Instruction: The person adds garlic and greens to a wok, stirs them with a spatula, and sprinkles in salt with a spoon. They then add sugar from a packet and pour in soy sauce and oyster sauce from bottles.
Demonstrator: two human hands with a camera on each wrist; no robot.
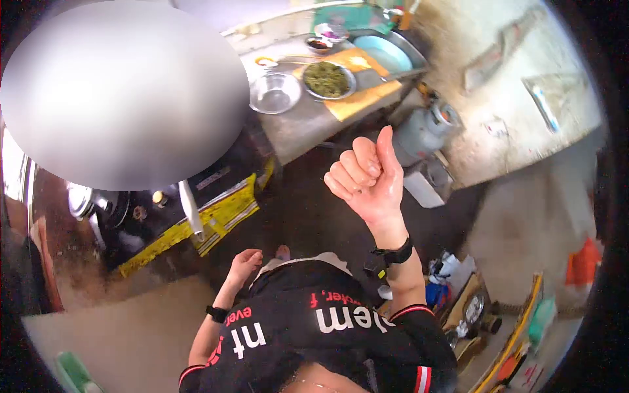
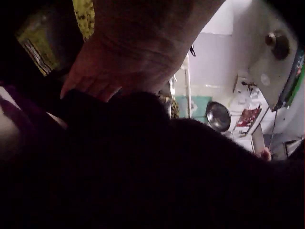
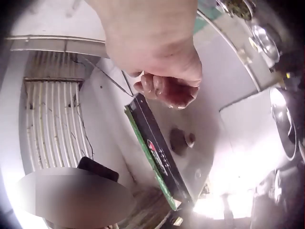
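Observation:
My right hand (image 1: 367, 173) is raised in front of my body, fingers curled into the palm and thumb sticking up. Nothing shows in its grip. From the right wrist view, the same hand (image 3: 162, 62) has wet-looking curled fingertips (image 3: 174, 95). Low by my waist, my left hand (image 1: 246, 265) hangs with loosely bent fingers and holds nothing. In the dark left wrist view, part of that hand (image 2: 128, 62) shows; dark cloth hides the rest. Nearest the left hand is the stove's yellow front strip (image 1: 226, 213), with a light-coloured handle (image 1: 190, 209) jutting over it.
Beyond the right hand, a counter carries an empty metal bowl (image 1: 275, 93), a bowl of green vegetables (image 1: 329, 80), and a light-blue basin (image 1: 383, 54). A gas cylinder (image 1: 422, 134) stands below. Clutter (image 1: 458, 295) lies behind my right elbow. A blur covers the upper left.

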